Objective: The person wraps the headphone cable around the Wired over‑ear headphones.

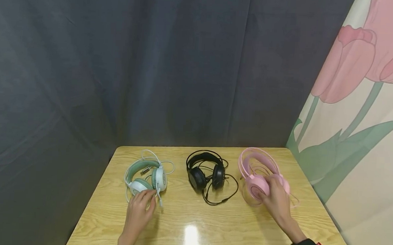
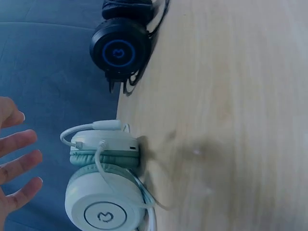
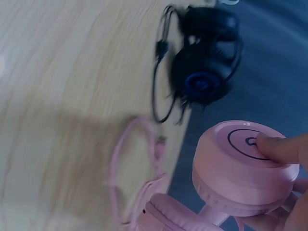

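Pink headphones [image 1: 257, 185] are at the table's right side, and my right hand [image 1: 278, 203] grips one ear cup. In the right wrist view, the thumb [image 3: 278, 148] presses the cup's round outer face while fingers curl beneath it. White and green headphones [image 1: 161, 179] with a microphone boom lie on the left. My left hand [image 1: 138, 214] is at their near side; in the left wrist view its fingers [image 2: 20, 164] are spread and apart from the ear cups [image 2: 103, 202]. Black headphones [image 1: 198, 178] lie between the two, touched by neither hand.
All this is on a light wooden table [image 1: 179, 218]. A black cable [image 1: 236, 190] loops out right of the black headphones, and a pink cable [image 3: 114, 168] trails on the wood. A dark curtain [image 1: 185, 71] hangs behind; a tulip-patterned wall [image 1: 363, 144] borders the right.
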{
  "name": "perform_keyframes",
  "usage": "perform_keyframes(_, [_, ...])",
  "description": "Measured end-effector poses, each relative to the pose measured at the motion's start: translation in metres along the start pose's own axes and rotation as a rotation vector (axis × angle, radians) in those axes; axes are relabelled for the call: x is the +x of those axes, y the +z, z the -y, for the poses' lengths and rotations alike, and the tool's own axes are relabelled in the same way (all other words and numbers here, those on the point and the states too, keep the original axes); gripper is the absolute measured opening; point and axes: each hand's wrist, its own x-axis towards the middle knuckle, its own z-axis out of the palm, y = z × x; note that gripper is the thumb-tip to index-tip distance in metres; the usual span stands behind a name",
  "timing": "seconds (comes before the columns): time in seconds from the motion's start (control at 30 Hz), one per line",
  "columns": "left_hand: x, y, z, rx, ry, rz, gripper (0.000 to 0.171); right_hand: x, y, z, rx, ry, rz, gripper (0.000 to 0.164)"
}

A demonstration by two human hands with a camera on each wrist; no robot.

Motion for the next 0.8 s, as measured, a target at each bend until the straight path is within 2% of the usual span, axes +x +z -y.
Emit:
perform_keyframes(0.07, [0.006,0.003,-0.002,-0.062,-0.032,-0.017,0.021,-0.003,-0.004,0.01,0.007,-0.043,-0.035,0.06])
perform_keyframes(0.17, [0.017,0.01,-0.006,-0.205,-0.074,-0.051,0.023,-0.005,-0.008,0.024,0.005,-0.098,-0.076,0.059])
perform_keyframes(0.3, [0.034,0.024,-0.013,-0.386,-0.117,-0.091,0.023,-0.009,-0.011,0.043,0.025,-0.155,-0.081,0.056])
perform_keyframes(0.37, [0.044,0.031,-0.018,-0.463,-0.162,-0.102,0.023,-0.012,-0.012,0.053,0.029,-0.187,-0.077,0.056])
perform_keyframes(0.47, [0.061,0.03,-0.035,-0.586,-0.274,-0.054,0.026,-0.016,-0.014,0.067,0.027,-0.248,-0.078,0.059])
perform_keyframes(0.63, [0.087,0.022,-0.07,-0.796,-0.459,0.087,0.034,-0.023,-0.014,0.088,0.023,-0.368,-0.098,0.061])
perform_keyframes(0.8, [0.104,0.046,-0.077,-0.946,-0.651,0.125,0.047,-0.029,-0.009,0.101,0.056,-0.467,-0.124,0.06])
